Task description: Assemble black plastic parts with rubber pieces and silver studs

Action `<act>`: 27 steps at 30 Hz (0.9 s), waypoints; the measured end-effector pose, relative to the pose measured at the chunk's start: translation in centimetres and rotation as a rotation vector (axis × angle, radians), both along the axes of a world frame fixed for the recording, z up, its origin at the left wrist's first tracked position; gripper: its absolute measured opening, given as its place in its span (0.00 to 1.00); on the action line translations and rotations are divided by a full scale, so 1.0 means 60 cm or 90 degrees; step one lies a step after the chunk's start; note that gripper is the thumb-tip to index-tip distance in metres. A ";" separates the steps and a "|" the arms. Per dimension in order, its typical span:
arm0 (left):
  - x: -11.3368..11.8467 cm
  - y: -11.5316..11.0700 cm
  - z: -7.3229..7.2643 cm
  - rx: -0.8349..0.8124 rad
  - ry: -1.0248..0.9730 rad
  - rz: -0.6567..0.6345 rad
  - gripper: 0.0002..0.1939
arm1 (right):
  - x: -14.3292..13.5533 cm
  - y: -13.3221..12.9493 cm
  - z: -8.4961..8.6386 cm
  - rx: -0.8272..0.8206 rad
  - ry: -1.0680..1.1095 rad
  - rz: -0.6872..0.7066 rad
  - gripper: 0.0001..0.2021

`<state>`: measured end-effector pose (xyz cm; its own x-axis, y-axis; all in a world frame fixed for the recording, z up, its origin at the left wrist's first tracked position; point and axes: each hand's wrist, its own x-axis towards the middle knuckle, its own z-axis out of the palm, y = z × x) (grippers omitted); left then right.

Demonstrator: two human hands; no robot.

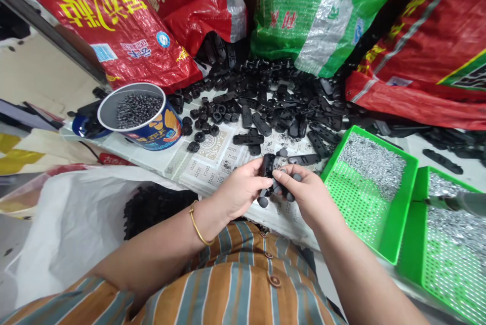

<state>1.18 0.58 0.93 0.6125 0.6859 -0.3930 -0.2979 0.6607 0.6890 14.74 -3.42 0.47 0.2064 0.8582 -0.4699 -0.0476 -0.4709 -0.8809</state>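
Near the table's front edge, my left hand point(241, 186) is closed around a black plastic part point(269, 164), thumb laid across its near side. Opposite it, my right hand point(309, 193) pinches the same part from the right, thumb and fingers bent. Round dark knobs point(262, 202) stick out below and between the hands; whether they all belong to one assembly I cannot tell. Just beyond my fingers lie flat, elongated black plastic pieces point(248, 139). My fingers hide much of the held part.
Loose black pieces point(281, 97) are heaped at the back before red and green sacks point(284, 21). A blue tub point(159, 125) of small dark bits stands left. Right are green perforated trays point(353, 213) with small shiny metal pieces and a blurred tool point(463, 202).
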 end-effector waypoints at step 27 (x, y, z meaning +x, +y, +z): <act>-0.003 0.008 -0.010 -0.102 -0.080 0.023 0.15 | -0.004 0.001 0.005 -0.022 0.088 -0.030 0.16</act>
